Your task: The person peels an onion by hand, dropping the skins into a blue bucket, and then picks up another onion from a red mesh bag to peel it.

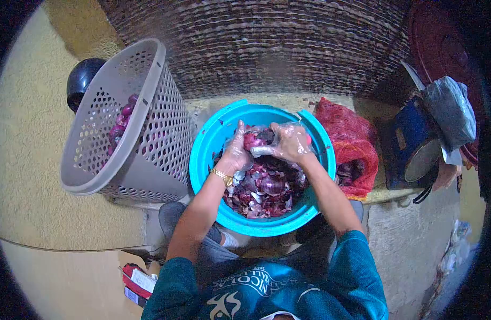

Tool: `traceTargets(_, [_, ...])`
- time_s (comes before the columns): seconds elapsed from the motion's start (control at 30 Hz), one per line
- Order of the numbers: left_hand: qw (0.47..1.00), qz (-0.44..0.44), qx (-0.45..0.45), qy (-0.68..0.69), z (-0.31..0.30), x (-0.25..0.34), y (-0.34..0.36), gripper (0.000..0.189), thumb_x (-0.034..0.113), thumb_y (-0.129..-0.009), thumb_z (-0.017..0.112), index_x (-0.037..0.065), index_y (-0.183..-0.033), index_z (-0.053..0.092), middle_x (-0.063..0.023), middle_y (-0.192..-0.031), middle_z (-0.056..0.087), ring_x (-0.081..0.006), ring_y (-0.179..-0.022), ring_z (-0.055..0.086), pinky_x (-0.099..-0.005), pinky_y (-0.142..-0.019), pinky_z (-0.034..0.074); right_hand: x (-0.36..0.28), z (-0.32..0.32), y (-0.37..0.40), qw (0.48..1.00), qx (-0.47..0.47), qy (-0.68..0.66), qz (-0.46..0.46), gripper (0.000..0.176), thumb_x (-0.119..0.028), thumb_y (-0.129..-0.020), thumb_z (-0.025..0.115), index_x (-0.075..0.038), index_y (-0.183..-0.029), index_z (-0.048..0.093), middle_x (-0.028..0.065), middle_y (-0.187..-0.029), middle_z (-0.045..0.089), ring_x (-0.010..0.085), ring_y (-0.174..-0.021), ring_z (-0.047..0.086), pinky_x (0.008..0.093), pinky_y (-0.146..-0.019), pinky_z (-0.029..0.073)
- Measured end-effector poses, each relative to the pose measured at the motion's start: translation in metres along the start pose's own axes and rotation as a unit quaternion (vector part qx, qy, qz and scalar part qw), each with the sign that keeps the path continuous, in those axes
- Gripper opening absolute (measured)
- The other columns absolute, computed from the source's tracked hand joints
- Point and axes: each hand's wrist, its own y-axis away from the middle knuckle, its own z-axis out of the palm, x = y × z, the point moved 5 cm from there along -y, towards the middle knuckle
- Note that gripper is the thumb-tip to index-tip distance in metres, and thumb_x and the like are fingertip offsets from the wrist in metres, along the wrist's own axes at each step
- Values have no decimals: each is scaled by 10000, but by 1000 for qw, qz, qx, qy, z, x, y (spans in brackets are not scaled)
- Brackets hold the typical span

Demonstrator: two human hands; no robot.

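Note:
Above a turquoise basin (220, 217), my left hand (234, 153) in a clear plastic glove is closed around a red onion (253, 140). My right hand (292, 142), also gloved, is curled against the onion's right side. A small pink piece (309, 140) shows at its outer edge, perhaps the end of a handle; what those fingers grip is hidden. Below both hands, loose purple onion skins (256, 200) fill the basin. Among them lies a whole red onion (272, 185).
A grey perforated basket (168, 114) with several red onions (117, 133) stands tilted at left. At right are a red mesh sack (344, 125), its mouth open, and a blue scale (408, 136) with a grey plastic bag (449, 112). A dark rounded object (82, 80) sits behind the basket.

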Motion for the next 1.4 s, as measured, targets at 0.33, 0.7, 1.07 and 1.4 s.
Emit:
traceTargets(0.33, [1000, -4, 8, -1, 6, 0, 5, 602, 611, -892, 486, 93, -1190, 556, -98, -1191, 619, -250, -1108, 581, -459, -1013, 423, 2, 1, 1, 1000, 9, -16, 17, 671, -705, -661, 662, -113, -979, 678, 173, -765, 660, 370, -778, 650, 492, -706, 490])
traceTargets(0.7, [999, 19, 14, -21, -5, 1, -5, 676, 647, -882, 466, 50, -1174, 590, -117, -1172, 630, -263, -1051, 618, -456, -938, 491, -4, 9, -1, 997, -72, 2, -30, 582, -679, -779, 572, -121, -885, 699, 191, -738, 655, 382, -760, 647, 495, -703, 485])
traceTargets(1.07, [996, 17, 85, -22, 2, 5, 11, 491, 544, -910, 524, 113, -1141, 571, -92, -1111, 643, -262, -962, 630, -510, -847, 513, 0, -8, -3, 998, 11, -45, 45, 560, -615, -838, 544, -71, -804, 673, 197, -676, 640, 388, -690, 640, 485, -650, 481])
traceTargets(1.4, [995, 25, -13, 96, 1, 5, 3, 258, 237, -938, 549, 50, -1110, 594, -120, -1086, 644, -268, -994, 621, -417, -931, 493, 1, -5, 0, 999, 20, -19, 23, 610, -681, -641, 688, -110, -854, 682, 160, -712, 652, 348, -715, 651, 473, -651, 488])
